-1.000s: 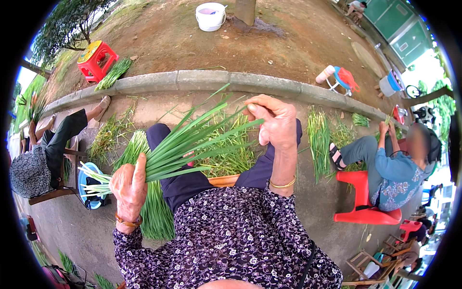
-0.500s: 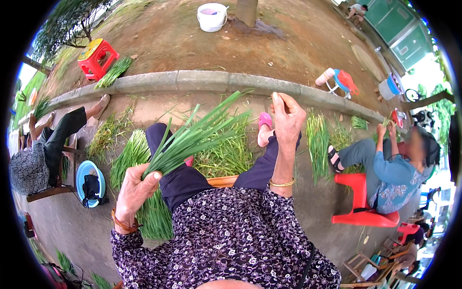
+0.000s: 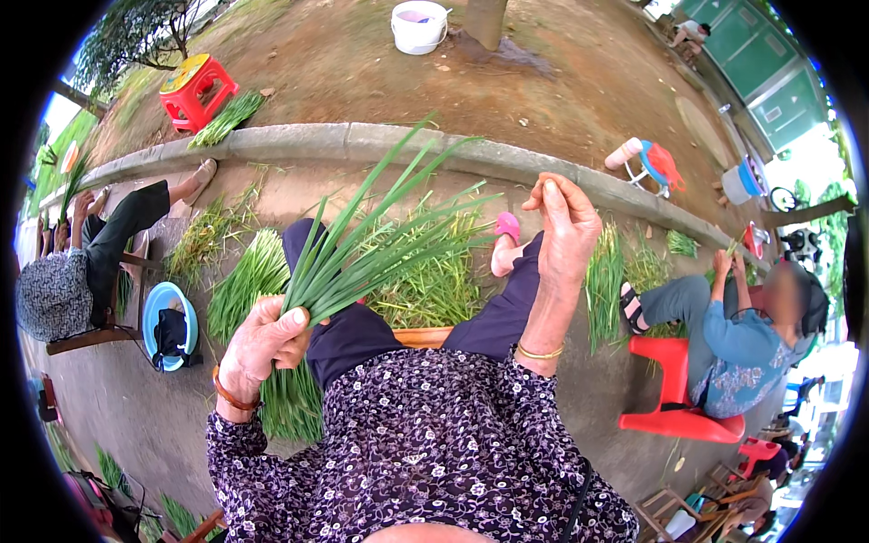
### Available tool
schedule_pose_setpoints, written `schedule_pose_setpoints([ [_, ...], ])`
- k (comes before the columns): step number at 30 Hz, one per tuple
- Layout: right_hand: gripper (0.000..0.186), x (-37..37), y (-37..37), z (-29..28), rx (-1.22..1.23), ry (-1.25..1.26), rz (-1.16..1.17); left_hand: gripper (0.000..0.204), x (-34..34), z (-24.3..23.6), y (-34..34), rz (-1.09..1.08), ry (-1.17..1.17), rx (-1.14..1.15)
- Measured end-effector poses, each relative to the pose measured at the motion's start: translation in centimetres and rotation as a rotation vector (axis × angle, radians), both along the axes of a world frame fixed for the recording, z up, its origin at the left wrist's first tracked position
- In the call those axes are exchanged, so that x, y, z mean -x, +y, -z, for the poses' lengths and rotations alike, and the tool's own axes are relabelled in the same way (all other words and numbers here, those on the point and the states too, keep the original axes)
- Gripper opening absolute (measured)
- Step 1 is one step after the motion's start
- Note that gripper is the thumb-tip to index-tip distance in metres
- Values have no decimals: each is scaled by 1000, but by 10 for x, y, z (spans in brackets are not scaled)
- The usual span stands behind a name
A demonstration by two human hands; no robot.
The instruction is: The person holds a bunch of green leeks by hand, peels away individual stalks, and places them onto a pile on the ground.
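While the left hand (image 3: 267,342) is wrapped around the lower part of a bunch of long green leaves (image 3: 358,262), the leaves fan out up and to the right, above the person's left leg (image 3: 348,348) and partly in front of the loose greens (image 3: 421,285) heaped between the knees. The grip of the right hand (image 3: 566,222) is closed, thumb and fingertips drawn together, well apart from the bunch; whether anything thin is pinched there is too small to tell. A pink shoe (image 3: 507,224) shows just to the left of that hand. Another pile of leaves (image 3: 243,290) lies on the ground (image 3: 217,412) beside the left leg, with a light blue basin (image 3: 148,319) farther left, a black thing (image 3: 169,332) inside it. Ahead runs a stone kerb (image 3: 299,142); beyond it stand a red stool (image 3: 186,107) with a yellow top, near a bundle of greens (image 3: 226,120), and a white bucket (image 3: 418,38). To the right, a co-worker (image 3: 747,344) in a blue top sits on a red chair (image 3: 670,423), both hands raised.
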State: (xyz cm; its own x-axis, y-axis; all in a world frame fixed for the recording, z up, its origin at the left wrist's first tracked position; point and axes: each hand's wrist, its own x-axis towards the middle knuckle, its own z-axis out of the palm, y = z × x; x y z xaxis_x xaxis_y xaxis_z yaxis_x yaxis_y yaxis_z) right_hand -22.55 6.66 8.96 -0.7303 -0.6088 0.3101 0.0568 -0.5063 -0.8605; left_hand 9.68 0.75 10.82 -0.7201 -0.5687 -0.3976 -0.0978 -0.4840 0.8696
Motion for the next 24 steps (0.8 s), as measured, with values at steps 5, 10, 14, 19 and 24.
schedule_pose_setpoints([
  [5,14,-5,7,-9,-54,-11,-57,35,2,0,1,-26,-6,-11],
  [10,14,-14,13,-14,-26,15,-193,34,5,-1,1,-30,-31,-19],
  [14,15,-30,14,-15,-69,89,-437,30,12,-3,1,-44,-57,-18],
  [19,27,-51,5,-19,-290,57,-642,28,15,-3,2,-43,-87,20],
  [24,36,-57,-3,-16,-314,32,-727,26,18,-2,2,-44,-80,4],
])
